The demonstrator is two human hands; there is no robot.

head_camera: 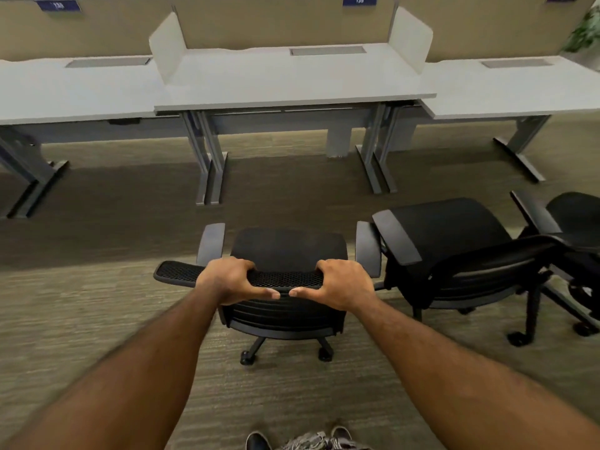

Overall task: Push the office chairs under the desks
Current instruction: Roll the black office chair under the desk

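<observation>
A black mesh office chair (289, 248) stands on the carpet in front of me, its seat facing the middle white desk (292, 89). My left hand (229, 280) and my right hand (344, 282) both grip the top edge of its backrest, thumbs nearly touching. The chair is well short of the desk, with open carpet between them. A second black chair (454, 251) stands to the right, turned at an angle, and part of a third chair (574, 222) shows at the right edge.
White desks (74, 89) stand left and right (519, 89) of the middle one, with grey metal legs (211, 167) between them. Beige partitions with numbered signs run behind. A plant (584, 34) sits at the far right. My shoes (256, 441) show at the bottom.
</observation>
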